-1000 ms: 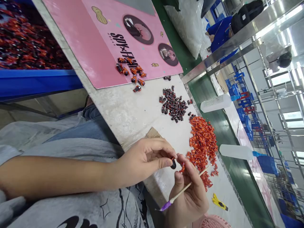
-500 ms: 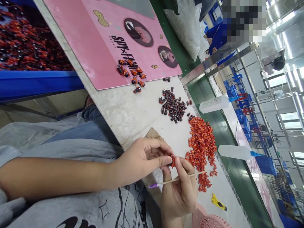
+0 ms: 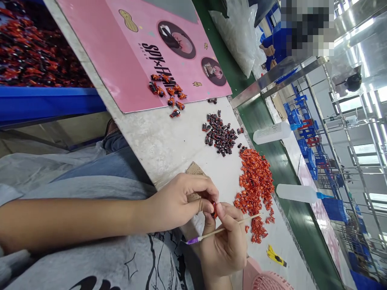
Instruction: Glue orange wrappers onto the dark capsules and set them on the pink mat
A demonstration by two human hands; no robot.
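My left hand (image 3: 178,201) and my right hand (image 3: 225,243) meet at the near edge of the grey worktable (image 3: 163,141), pinching one small red and black piece (image 3: 214,209) between their fingertips. A thin wooden stick with a purple end (image 3: 222,229) also lies in my right hand, pointing at the heap of orange-red pieces (image 3: 255,189). Beyond that heap sits a pile of small dark pieces (image 3: 220,135). Several joined red and black pieces (image 3: 167,90) lie on the pink printed board (image 3: 127,60).
A blue bin of red and black pieces (image 3: 33,52) stands at the left. Two white squeeze bottles (image 3: 272,132) (image 3: 298,193) lie on the green belt. A yellow cutter (image 3: 276,256) and a pink basket (image 3: 266,282) are by my right hand. Another person in blue (image 3: 278,44) works beyond.
My hands have drawn together and slightly nearer to me, closing on the small piece. The stick has swung from steeply tilted to nearly level.
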